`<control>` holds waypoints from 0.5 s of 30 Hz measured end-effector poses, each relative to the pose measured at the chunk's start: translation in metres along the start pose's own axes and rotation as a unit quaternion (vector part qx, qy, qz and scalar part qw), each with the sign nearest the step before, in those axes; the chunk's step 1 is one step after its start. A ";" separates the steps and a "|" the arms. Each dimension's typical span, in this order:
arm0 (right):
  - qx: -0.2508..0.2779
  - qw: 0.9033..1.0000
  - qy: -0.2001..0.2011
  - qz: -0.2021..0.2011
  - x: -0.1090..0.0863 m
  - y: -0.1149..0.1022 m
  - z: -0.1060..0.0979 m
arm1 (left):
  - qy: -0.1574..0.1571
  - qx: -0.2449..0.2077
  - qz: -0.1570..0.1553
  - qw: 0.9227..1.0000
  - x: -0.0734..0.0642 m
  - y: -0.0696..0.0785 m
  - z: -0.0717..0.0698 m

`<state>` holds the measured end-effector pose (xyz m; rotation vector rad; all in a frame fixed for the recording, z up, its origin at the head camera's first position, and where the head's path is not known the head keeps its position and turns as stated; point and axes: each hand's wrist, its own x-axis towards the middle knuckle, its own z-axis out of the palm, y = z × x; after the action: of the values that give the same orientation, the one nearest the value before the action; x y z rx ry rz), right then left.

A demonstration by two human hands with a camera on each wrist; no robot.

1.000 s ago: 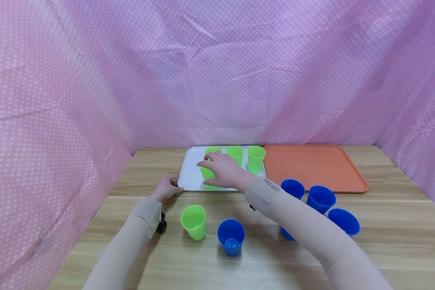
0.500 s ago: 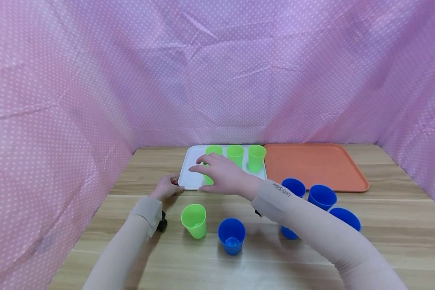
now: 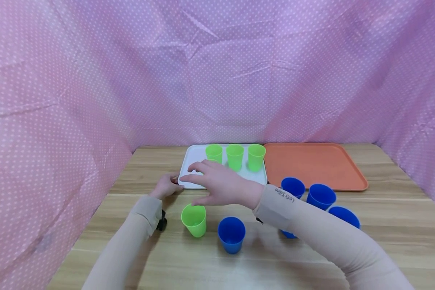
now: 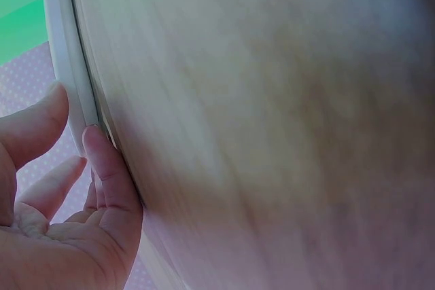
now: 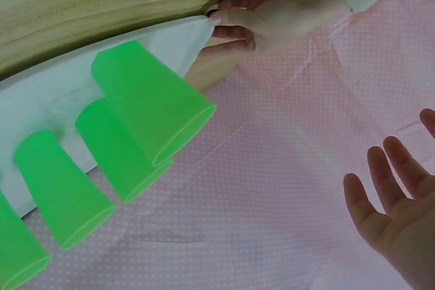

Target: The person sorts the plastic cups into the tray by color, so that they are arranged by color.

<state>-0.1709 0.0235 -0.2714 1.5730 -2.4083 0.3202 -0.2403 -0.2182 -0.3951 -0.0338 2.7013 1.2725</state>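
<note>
My left hand (image 3: 164, 187) grips the front left corner of the white tray (image 3: 193, 155), thumb and fingers at its rim (image 4: 71, 66). Three green cups stand upright along the tray's back, the middle one (image 3: 235, 156) among them. One more green cup (image 5: 153, 103) is in front of them, mostly hidden in the head view by my right hand (image 3: 224, 183). That hand holds nothing; its fingers are spread over the tray's front edge. Just below it, a loose green cup (image 3: 194, 221) stands on the table, beside a blue cup (image 3: 231, 235).
An orange tray (image 3: 311, 165) lies against the white tray's right side. Several blue cups (image 3: 321, 196) stand on the table to the right, partly behind my right forearm. A pink dotted curtain (image 3: 217, 80) encloses the wooden table (image 3: 188, 266) at the back and sides.
My right hand has drawn back from the front green cup on the tray, moving left and nearer, toward the loose green cup. My left hand stays at the tray corner.
</note>
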 end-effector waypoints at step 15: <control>0.035 0.986 -0.163 -0.017 0.002 -0.028 0.012 | -0.013 -0.058 -0.027 0.998 -0.007 0.006 0.001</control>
<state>-0.1470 0.0069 -0.2806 1.8192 -2.6299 0.1495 -0.2333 -0.2146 -0.3900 -0.1016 2.5830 1.4027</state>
